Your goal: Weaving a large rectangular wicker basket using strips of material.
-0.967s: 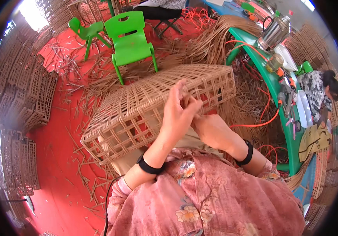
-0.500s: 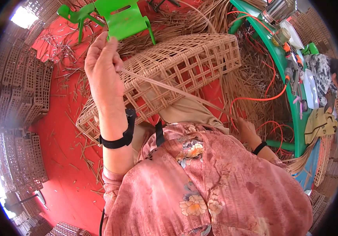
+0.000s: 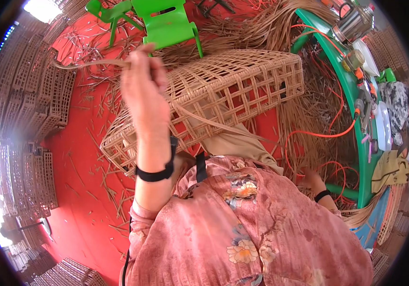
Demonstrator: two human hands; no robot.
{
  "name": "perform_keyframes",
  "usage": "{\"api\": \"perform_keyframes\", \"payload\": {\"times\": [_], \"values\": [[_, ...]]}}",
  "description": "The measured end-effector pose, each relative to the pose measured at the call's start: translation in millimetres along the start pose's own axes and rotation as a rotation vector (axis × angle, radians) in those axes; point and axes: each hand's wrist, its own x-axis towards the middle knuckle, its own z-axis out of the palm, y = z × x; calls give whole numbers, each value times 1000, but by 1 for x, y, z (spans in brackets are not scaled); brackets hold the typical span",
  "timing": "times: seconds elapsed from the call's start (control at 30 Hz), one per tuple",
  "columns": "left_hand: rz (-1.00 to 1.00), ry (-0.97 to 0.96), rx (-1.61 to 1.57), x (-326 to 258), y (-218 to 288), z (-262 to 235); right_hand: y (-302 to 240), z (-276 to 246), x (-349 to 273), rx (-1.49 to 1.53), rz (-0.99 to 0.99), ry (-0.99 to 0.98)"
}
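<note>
Stacked crates: finished woven cane lattice crates (image 3: 33, 114) piled along the rim at 9 o'clock, on the red floor (image 3: 80, 181).
Left hand: the left hand (image 3: 142, 95) is raised high, its black wristband (image 3: 156, 174) below it at the wrist.
Left fingers: the fingers (image 3: 140, 55) are closed, pinching a long thin tan cane strip (image 3: 90, 63).
Strip: from the fingers the cane strip runs out toward 9 o'clock past the hand, and another length trails down toward 4 o'clock, across the tan trouser leg (image 3: 233, 143).
Basket: a large pale open-lattice cane basket (image 3: 233, 90) lies on its side over the person's lap, just at 3 o'clock of the raised hand; whether the strip's far end is woven into it cannot be told.
Chair: a bright green plastic child's chair (image 3: 169, 24) stands at 12 o'clock, beyond the basket.
Loose cane: a heap of loose cane strips (image 3: 271, 24) spreads on the floor at 1 o'clock.
Right hand: the right hand (image 3: 311, 180) is low at 4 o'clock, near orange cord (image 3: 309, 136); its fingers are hidden, so their state cannot be told.
Tabletop: a green tabletop (image 3: 352, 100) at 3 o'clock carries a metal kettle (image 3: 354, 21).
</note>
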Motion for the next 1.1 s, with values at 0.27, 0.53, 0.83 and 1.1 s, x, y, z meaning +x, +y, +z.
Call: {"api": "perform_keyframes", "payload": {"times": [0.27,0.53,0.83,1.1], "values": [[-469,-823,87,-107,-69,52,-284,-270,-22,1132,-714,256],[-631,-1160,142,-124,-97,54,-297,-324,-41,1728,-680,317],[53,-1482,565,-130,-101,75,-206,-369,-50,1600,-781,897],[553,-771,913,-68,-106,58,-170,-283,-8,1013,-114,233]]}}
